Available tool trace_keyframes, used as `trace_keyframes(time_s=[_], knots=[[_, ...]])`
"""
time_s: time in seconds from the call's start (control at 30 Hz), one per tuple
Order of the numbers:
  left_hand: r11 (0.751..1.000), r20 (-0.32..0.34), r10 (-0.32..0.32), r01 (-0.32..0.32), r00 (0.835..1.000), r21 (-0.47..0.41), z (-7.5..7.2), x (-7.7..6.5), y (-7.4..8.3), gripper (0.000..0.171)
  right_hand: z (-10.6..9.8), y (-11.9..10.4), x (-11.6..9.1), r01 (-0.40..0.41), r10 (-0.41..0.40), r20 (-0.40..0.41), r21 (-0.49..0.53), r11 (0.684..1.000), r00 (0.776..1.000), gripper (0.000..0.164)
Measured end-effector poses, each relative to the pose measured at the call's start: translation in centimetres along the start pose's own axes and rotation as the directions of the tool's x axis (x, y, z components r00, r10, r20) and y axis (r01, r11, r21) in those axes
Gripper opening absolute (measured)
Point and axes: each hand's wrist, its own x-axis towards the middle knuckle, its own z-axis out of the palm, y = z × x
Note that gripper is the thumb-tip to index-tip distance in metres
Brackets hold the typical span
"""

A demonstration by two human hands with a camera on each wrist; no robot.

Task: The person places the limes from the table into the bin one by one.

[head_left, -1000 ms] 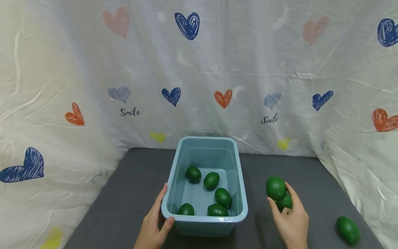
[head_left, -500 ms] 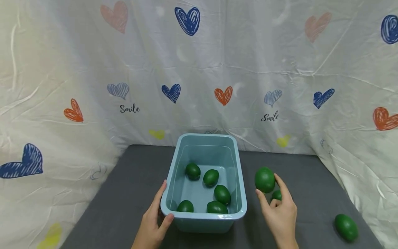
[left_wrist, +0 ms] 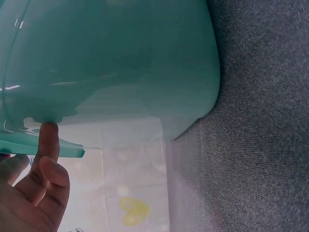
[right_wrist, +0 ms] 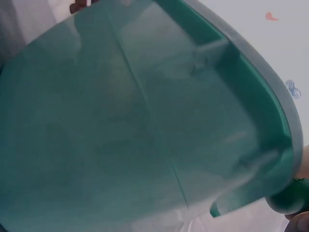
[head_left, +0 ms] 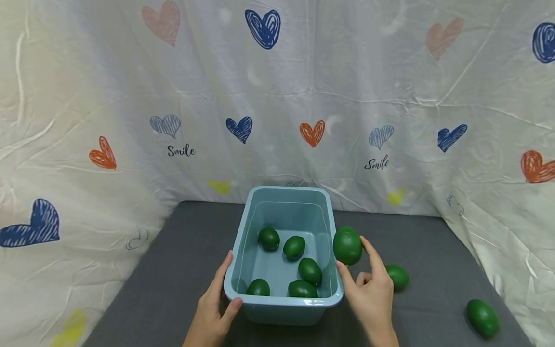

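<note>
A light blue plastic bin stands on the dark table with several green limes lying on its floor. My left hand grips its rim at the near left corner, thumb in front; curled fingers show under the rim in the left wrist view. My right hand pinches a lime between thumb and fingers, just outside the bin's right rim. The right wrist view shows mostly the bin's outer wall, with part of the held lime at the right edge.
One loose lime lies on the grey cloth just beyond my right hand, partly hidden by it. Another lime rests near the table's right edge. A white curtain printed with hearts hangs behind the table.
My right hand has carried the pinched lime leftward to the bin's right rim, uncovering more of the loose lime behind it. The left hand keeps its grip on the bin.
</note>
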Motion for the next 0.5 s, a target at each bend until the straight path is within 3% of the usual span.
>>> trace_keyframes(time_s=[0.5], knots=[[1.000,-0.006,0.023,-0.023,1.000,-0.017,0.0,0.0,-0.2,0.086,1.2,-1.7,-0.4,0.065,-0.070,0.060,0.072,0.995,0.996,0.075]])
